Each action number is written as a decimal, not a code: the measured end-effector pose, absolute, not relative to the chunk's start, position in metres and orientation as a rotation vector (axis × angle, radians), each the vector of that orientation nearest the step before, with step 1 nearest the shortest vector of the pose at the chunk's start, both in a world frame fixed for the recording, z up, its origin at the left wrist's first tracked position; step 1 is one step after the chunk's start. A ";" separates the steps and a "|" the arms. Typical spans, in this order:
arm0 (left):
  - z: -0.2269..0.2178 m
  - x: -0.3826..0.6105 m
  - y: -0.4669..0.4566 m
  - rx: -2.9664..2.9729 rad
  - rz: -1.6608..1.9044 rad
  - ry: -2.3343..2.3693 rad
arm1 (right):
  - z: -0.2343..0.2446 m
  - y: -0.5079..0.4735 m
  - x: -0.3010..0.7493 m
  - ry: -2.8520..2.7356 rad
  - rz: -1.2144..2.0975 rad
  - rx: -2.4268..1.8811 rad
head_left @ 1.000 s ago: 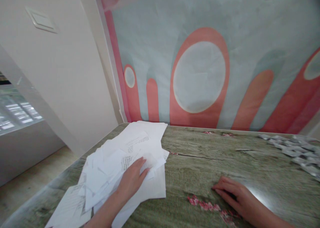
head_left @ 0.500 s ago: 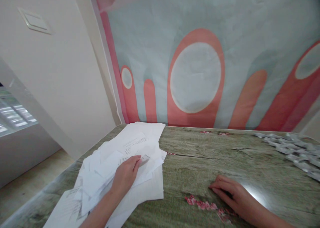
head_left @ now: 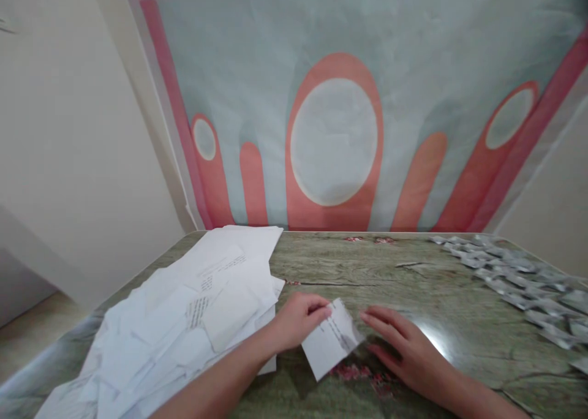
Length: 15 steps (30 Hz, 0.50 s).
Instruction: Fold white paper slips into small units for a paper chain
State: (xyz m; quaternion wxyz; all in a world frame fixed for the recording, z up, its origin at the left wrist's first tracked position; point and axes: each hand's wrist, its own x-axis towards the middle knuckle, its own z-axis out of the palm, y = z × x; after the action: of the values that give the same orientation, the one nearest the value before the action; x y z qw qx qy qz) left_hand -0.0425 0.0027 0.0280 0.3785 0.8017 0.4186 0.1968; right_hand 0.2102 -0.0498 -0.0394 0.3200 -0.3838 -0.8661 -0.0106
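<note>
The scene is taken in by a single camera worn at head height, aimed forward and down. The table is seen from above at a shallow slant, its far edge crossing just below mid-frame. The patterned wall is faced nearly squarely across the upper half; the white wall is caught obliquely at left. The left hand and right hand are viewed close up, from behind, at lower centre.

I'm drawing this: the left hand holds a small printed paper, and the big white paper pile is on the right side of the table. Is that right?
Not quite: the big white paper pile is on the left side of the table, as the head view shows. The left hand does hold a small printed paper.
</note>
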 end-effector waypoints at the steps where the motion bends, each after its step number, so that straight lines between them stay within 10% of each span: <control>1: 0.023 -0.034 0.004 2.049 0.474 1.027 | -0.036 -0.050 0.211 -2.306 -0.101 -0.969; 15: 0.027 0.016 -0.042 2.586 0.556 0.792 | -0.030 -0.043 0.208 -2.465 0.104 -0.911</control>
State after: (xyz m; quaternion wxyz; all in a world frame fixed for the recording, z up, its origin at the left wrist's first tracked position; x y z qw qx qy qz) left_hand 0.0157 -0.0420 0.0267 0.1892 0.9197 0.2816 0.1977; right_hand 0.2076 -0.0431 -0.0305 0.2530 -0.3351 -0.9068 0.0383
